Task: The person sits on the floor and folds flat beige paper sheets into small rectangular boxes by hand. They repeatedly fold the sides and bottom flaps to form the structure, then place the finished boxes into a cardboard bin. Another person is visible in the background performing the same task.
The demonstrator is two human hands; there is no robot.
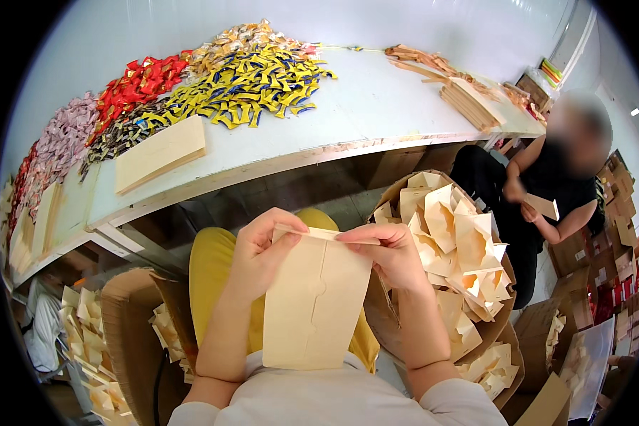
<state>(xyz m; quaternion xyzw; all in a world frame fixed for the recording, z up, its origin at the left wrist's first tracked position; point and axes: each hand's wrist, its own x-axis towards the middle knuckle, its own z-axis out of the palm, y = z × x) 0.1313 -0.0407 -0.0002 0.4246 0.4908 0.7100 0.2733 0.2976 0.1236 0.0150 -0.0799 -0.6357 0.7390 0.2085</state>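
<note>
Head view, and we're looking straight down at our own lap, with the frame's middle as the clock centre. Just toward 6 o'clock is what we've got: a flat cream card sleeve (312,305) with a wavy tabbed seam running down its length, its lower end in front of our pale shirt (298,394). Our left hand (265,245) has thumb and fingers pinched on the top edge, on the 11 o'clock side, and our right hand (392,255) pinches the same edge on the 1 o'clock side. So yep, both are clamped on the sleeve, near each other but apart. Yellow trousers (211,273) show behind it.

At 4 o'clock, just beside our right arm, a cardboard box (385,319) is heaped with opened-out cream cartons (451,234). Another open brown box (129,302) sits around 8 o'clock, with more cartons (165,330) in it.

Up top is the white desk (366,106): yellow-and-blue wrapped packets (263,82) piled at 11, red packets (138,89) and pinkish packets (72,128) at 10, and a flat cream card piece (162,155) between 9 and 10. Flat cream card blanks (468,105) are stacked near 2. Over at 3 o'clock a seated co-worker (568,177) in dark clothes is holding a cream card (542,206) too.
</note>
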